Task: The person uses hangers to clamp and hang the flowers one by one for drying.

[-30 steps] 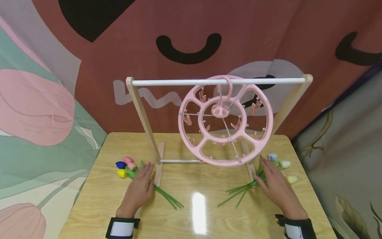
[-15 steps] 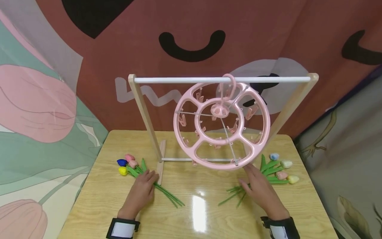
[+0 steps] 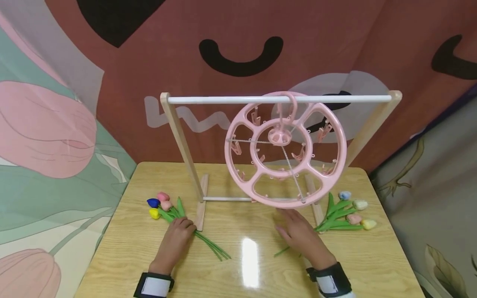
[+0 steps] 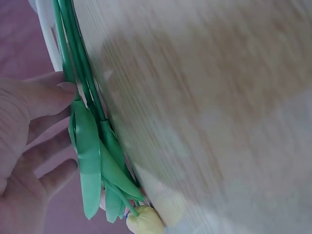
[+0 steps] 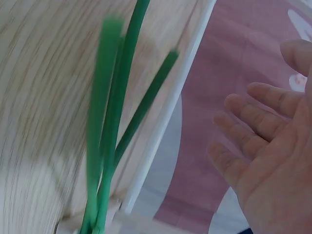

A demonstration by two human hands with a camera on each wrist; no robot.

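Note:
On the left of the table lies a bunch of artificial tulips (image 3: 164,205) with blue, pink and yellow heads. My left hand (image 3: 176,238) curls over its stems; in the left wrist view the thumb (image 4: 61,95) and a finger meet at the green stems (image 4: 83,63), and other fingers reach beside the leaves. A second bunch of tulips (image 3: 340,215), pale blue, white, pink and yellow, lies at the right. My right hand (image 3: 299,236) hovers over its stem ends, fingers extended and holding nothing. In the right wrist view those stems (image 5: 117,97) stand apart from the fingers (image 5: 253,117).
A wooden rack (image 3: 182,145) with a white top bar (image 3: 216,99) stands at the table's back. From the bar hangs a round pink clip hanger (image 3: 231,165), just beyond my right hand. Printed curtains (image 3: 167,54) surround the wooden table (image 3: 238,223).
My right hand has moved left from the leaves of the right bunch to over its stem ends. My left fingers have curled onto the left stems. The pink hanger has swung slightly.

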